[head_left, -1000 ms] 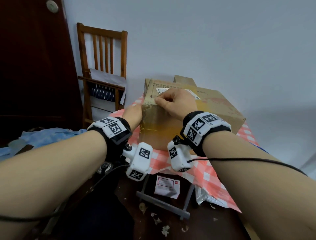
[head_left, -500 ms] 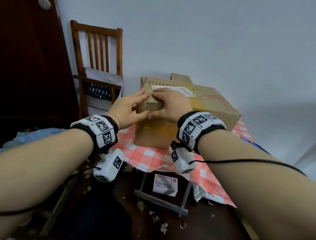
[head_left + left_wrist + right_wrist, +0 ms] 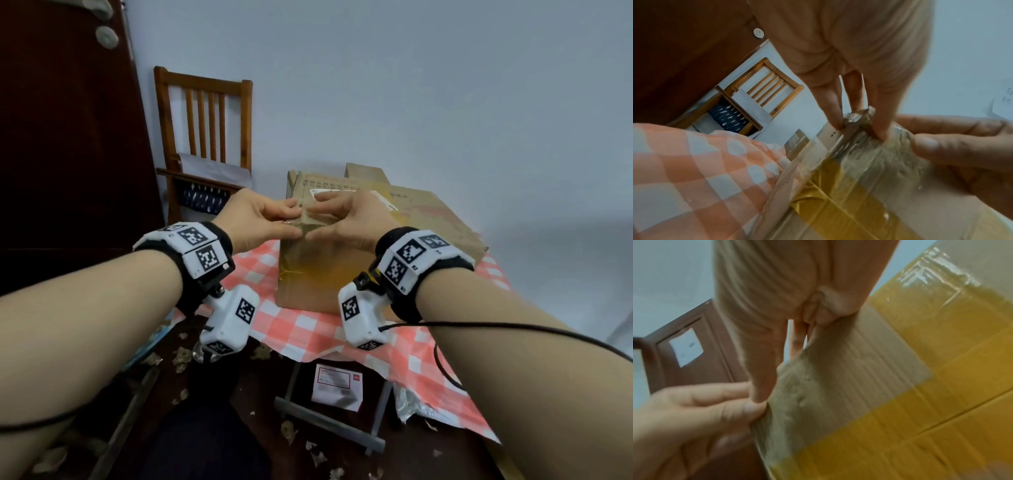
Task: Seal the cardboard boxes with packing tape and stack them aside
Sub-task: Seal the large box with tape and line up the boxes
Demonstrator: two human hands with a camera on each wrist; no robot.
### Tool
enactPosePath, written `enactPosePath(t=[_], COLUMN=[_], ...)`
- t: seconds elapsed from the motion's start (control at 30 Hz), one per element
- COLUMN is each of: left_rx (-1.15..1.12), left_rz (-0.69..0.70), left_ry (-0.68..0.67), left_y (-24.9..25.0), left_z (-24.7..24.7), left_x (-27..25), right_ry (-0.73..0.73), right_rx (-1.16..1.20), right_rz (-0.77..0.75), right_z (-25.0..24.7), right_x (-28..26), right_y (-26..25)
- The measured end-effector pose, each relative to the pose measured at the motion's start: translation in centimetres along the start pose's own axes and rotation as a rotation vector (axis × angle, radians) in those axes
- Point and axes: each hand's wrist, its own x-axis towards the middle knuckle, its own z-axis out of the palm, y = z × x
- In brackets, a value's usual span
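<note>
A brown cardboard box (image 3: pixel 421 236) stands on the red-checked tablecloth (image 3: pixel 308 325). Clear packing tape (image 3: pixel 869 154) runs over its near top-left corner, across older yellow tape (image 3: pixel 941 410). My left hand (image 3: pixel 297 219) pinches a crinkled tape end (image 3: pixel 859 116) at that corner between thumb and fingers. My right hand (image 3: pixel 313 221) straddles the same edge: straight fingers (image 3: pixel 764 378) lie on the top and the thumb presses the front face. The two hands touch at their fingertips. No tape roll is in view.
A second cardboard piece (image 3: pixel 366 171) stands behind the box, close to the wall. A wooden chair (image 3: pixel 205 137) and a dark door (image 3: pixel 68 137) are at the left. Under the table lie a white card (image 3: pixel 337 385), a grey frame (image 3: pixel 329 425) and paper scraps.
My left hand has come up from the box's left side to the top corner and met the right hand there. The right hand stayed on the top edge.
</note>
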Motion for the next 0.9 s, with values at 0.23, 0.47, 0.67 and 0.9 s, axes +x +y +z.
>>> enactPosePath(t=[0.23, 0.47, 0.67, 0.9], left_rx=[0.041, 0.243, 0.425, 0.092], left_rz=[-0.020, -0.149, -0.133, -0.289], left_ry=[0.040, 0.014, 0.051, 0.120], left_y=[0.3, 1.3, 1.3, 0.3], left_z=[0.1, 2.7, 2.8, 2.5], left_x=[0.2, 0.1, 0.4, 1.1], right_ry=[0.078, 0.059, 0.014, 0.077], right_rx=[0.228, -0.167, -0.288, -0.235], right_rz=[0.079, 0.019, -0.019, 0.021], right_z=[0.1, 0.7, 1.3, 1.4], right_x=[0.3, 0.1, 0.4, 0.2], right_y=[0.0, -0.6, -0.5, -1.2])
